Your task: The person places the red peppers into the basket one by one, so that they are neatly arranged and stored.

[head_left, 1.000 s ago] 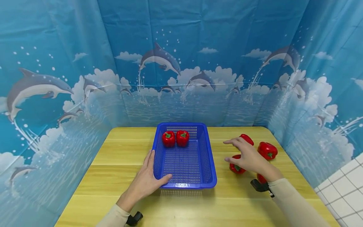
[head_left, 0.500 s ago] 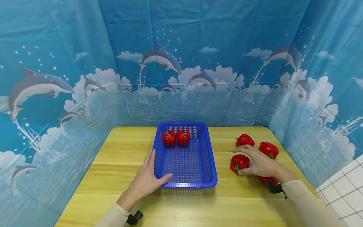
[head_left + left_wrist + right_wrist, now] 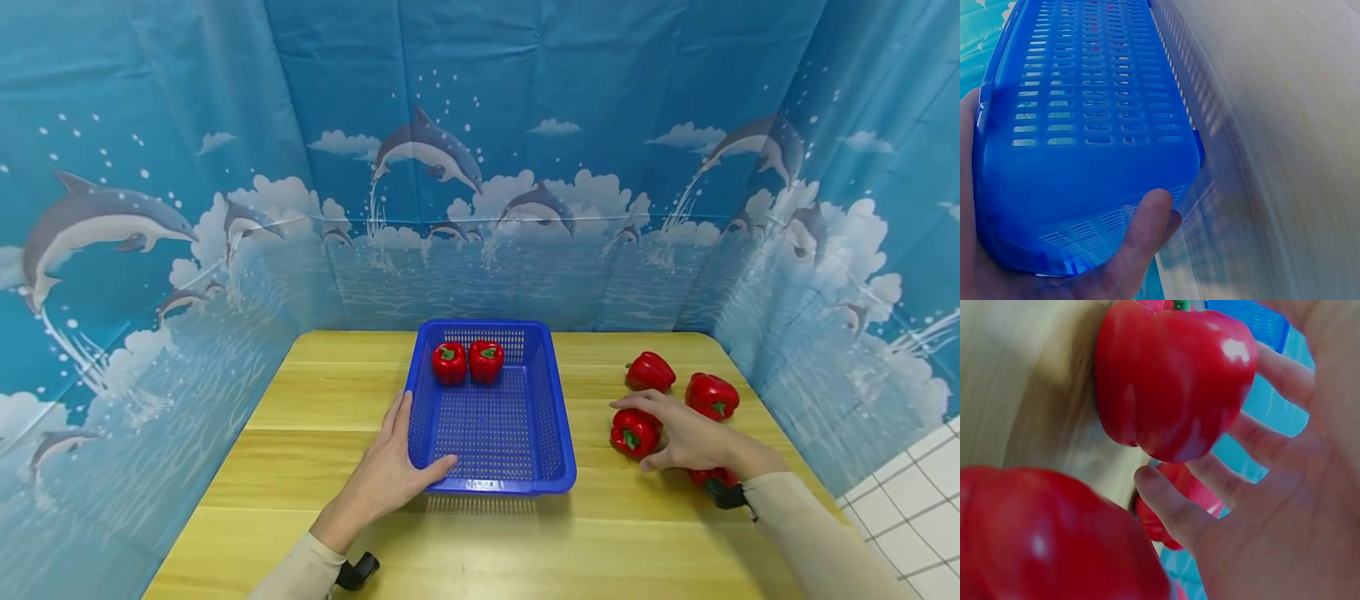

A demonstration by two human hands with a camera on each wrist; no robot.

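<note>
The left hand [image 3: 384, 471] rests at the near left corner of the blue basket [image 3: 483, 437], fingers straight along its left side, thumb spread wide by the near rim; the right hand [image 3: 686, 437] is wide around the nearest-held red pepper [image 3: 630, 435] on the wooden table [image 3: 285, 475], fingers at the far side, thumb at the near side; I can't tell whether the thumb touches it; another pepper [image 3: 649, 372] lies just beyond, a third pepper [image 3: 712, 396] to the right, and a fourth pepper [image 3: 712, 477] is partly hidden by the right wrist; two upright peppers [image 3: 448, 365] sit side by side in the basket's far left; a dolphin curtain [image 3: 487, 275] hangs behind.
</note>
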